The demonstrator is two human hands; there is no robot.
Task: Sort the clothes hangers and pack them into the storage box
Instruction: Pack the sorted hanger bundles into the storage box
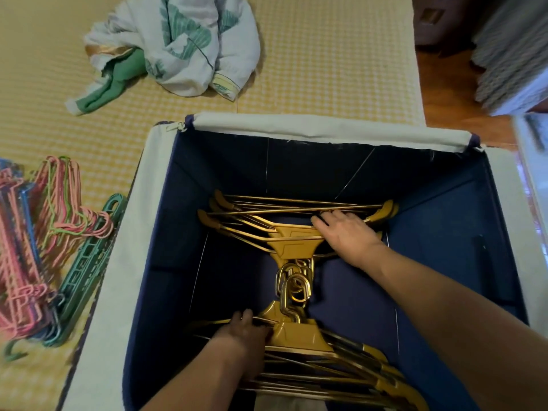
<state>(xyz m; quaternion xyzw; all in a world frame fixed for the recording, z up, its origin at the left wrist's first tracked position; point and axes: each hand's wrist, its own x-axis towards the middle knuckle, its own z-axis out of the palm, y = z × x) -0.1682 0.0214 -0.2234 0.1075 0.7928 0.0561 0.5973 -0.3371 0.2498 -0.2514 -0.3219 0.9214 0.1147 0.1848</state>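
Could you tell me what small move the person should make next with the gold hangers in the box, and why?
Probably let go and reach for the coloured hangers on the mat. Both gold stacks already lie flat in the storage box, hooks meeting mid-floor, with the left hand on the near stack and the right hand on the far stack.

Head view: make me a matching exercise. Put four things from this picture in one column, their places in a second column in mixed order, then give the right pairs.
Things:
1. gold hangers
2. pink hangers
3. crumpled cloth
4. left hand

Places:
A. on the mat beyond the storage box
B. inside the box, in two bundles with hooks meeting in the middle
C. on the near bundle in the box
D. piled on the mat to the left of the box

Pairs: 1-B, 2-D, 3-A, 4-C
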